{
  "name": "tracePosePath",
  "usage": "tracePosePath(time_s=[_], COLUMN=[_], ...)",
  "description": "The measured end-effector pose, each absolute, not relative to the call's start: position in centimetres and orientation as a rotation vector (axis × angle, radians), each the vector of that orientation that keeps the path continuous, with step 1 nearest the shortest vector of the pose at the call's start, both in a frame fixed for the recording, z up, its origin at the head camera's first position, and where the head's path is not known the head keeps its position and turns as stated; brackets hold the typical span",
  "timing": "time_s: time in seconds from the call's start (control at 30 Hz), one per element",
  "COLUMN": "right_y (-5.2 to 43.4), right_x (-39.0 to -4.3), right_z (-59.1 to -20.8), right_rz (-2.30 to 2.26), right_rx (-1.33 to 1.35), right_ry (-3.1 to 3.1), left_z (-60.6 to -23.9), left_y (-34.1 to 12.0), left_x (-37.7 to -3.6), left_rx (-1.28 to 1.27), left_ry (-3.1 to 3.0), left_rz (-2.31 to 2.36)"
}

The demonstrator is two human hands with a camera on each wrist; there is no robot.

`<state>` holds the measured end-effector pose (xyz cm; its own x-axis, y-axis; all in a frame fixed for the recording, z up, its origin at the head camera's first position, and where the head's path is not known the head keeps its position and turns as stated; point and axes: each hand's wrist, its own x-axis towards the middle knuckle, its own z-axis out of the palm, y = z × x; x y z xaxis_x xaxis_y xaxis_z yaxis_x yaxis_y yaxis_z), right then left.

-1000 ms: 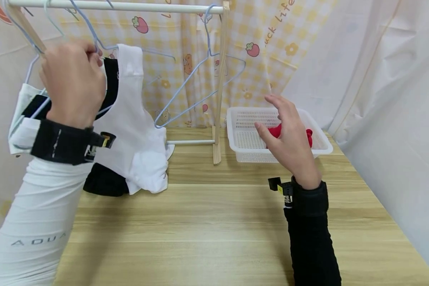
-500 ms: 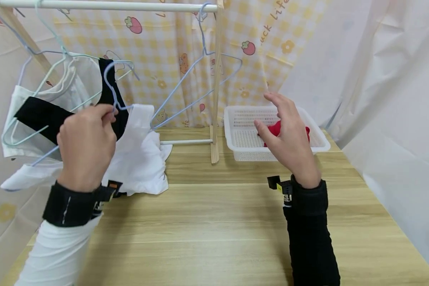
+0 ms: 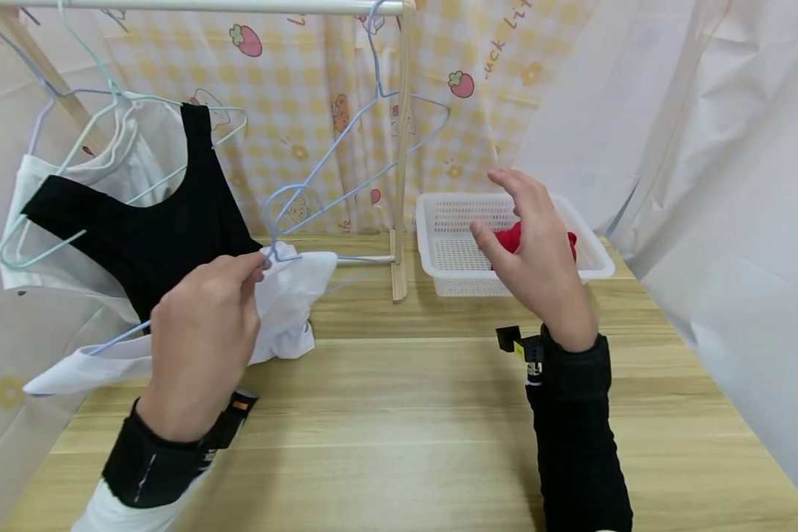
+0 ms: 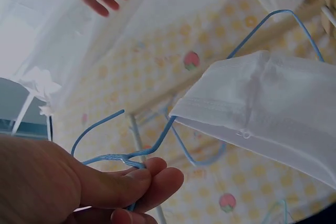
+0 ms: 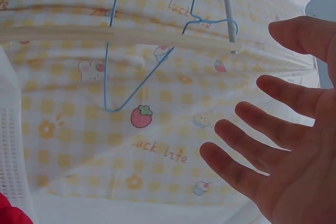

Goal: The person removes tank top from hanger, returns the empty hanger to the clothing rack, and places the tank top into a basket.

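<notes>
My left hand (image 3: pixel 206 332) pinches a light-blue wire hanger (image 4: pixel 164 132) just below its hook, between thumb and fingers. A white sleeveless top (image 3: pixel 295 284) hangs on that hanger, low over the table and off the rack bar. Behind it, a black tank top (image 3: pixel 179 233) hangs from a mint-green hanger (image 3: pixel 114 87) on the rack. My right hand (image 3: pixel 539 258) hovers in front of the white basket (image 3: pixel 439 284) with fingers spread and nothing in them. A red cloth item (image 3: pixel 508 236) lies in the basket, partly hidden by this hand.
The rack's white bar (image 3: pixel 239 6) runs across the top, held by a wooden post (image 3: pixel 402 148). A bare blue hanger (image 3: pixel 355 125) hangs at its right end. Another white garment (image 3: pixel 29 244) hangs at far left. Patterned curtain (image 3: pixel 479 148) backs the wooden table (image 3: pixel 399 436).
My left hand has brought the blue hanger and white top off the bar, downward and to the right. The black tank top now shows more fully. My right hand has stayed nearly still.
</notes>
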<state>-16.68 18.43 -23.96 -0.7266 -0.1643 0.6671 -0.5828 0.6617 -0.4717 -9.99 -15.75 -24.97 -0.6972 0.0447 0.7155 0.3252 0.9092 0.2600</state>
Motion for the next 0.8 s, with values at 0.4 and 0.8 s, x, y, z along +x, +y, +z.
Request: tracePosePath(time_s=[0.4, 0.8], right_y=[17.8, 18.2], right_x=[-15.3, -13.3], right_z=[-23.2, -22.5], right_rz=[0.908, 0.833], right_rx=[0.618, 0.689], right_ry=[-2.305, -2.106], left_z=[-23.8, -23.9], left_y=[-9.5, -4.2], left_x=[-12.1, -14.2], left_rx=[-0.557, -0.779], left_ry=[-2.126, -1.88], left_rz=[-0.729, -1.002])
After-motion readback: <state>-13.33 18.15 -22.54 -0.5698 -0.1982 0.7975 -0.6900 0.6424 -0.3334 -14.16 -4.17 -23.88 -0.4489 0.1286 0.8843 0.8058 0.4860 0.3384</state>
